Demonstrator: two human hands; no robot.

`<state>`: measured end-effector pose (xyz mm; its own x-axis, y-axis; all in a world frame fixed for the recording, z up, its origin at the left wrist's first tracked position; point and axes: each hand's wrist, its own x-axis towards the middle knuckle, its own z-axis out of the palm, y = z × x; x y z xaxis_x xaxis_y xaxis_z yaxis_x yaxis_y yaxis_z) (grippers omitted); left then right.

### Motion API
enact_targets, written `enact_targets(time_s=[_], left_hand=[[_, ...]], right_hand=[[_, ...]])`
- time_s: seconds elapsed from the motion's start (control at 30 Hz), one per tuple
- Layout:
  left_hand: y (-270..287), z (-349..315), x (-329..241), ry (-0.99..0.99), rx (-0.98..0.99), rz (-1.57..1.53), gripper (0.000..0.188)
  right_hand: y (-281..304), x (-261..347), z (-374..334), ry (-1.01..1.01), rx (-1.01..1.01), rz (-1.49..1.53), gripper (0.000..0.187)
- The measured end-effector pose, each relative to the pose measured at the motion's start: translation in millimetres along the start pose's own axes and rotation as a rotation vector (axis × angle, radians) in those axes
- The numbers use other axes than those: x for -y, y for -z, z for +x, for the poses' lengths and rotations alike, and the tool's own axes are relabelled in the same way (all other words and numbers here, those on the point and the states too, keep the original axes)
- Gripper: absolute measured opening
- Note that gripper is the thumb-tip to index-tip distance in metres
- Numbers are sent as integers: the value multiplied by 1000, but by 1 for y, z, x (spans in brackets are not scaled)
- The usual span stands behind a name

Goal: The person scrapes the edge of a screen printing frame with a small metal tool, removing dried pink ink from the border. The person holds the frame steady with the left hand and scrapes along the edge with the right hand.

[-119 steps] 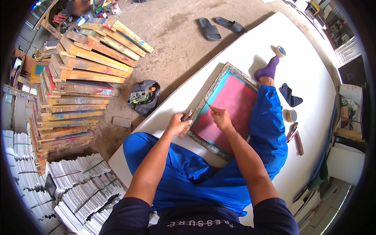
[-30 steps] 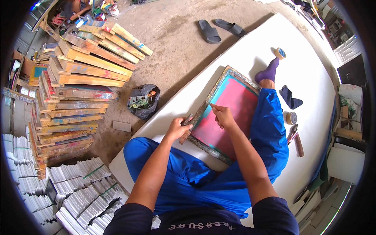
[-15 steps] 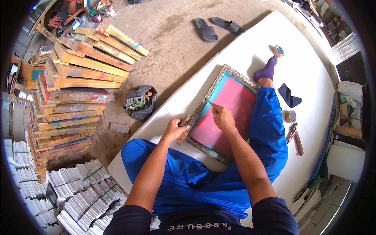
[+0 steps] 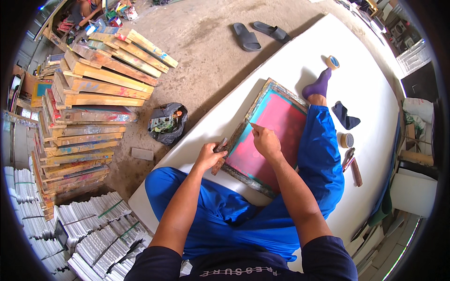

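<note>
A screen-printing frame with worn wooden sides and a pink mesh bordered in teal lies tilted across my lap and the white surface. My left hand, beside the frame's left side, is closed around a short brown wooden-looking tool; its exact kind is unclear. Over the mesh, my right hand has its index finger reaching to the upper left inner edge, the other fingers curled. A tiny pale sliver shows at its fingertip; what it grips, if anything, is too small to make out.
Tape rolls, a dark sock and hand tools lie right of the frame. Left are a black bag of scraps, stacked wooden frames and paper bundles. Slippers rest beyond; another person sits far left.
My right hand has shifted very slightly left along the mesh edge, its fingertip still at the frame's inner side. The left hand and the frame look nearly unmoved.
</note>
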<state>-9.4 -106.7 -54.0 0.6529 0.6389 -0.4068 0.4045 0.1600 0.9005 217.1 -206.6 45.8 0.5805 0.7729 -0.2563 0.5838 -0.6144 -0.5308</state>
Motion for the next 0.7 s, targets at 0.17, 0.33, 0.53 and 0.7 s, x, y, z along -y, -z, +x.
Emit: enact_targets(time_s=[0.17,0.33,0.53,0.7], left_hand=[[0,2,2,19,7,56,44],[1,2,8,33,13,30,37],[-4,1,0,61,5,-44,23],[-1,4,11,19,-24,20,26]], right_hand=[[-2,-4,2,20,20,-47,37],[4,19,3,12,110,-221,42],[-7,20,9,-40,137,-132,43],[-6,12,-3,-54,112,-65,43]])
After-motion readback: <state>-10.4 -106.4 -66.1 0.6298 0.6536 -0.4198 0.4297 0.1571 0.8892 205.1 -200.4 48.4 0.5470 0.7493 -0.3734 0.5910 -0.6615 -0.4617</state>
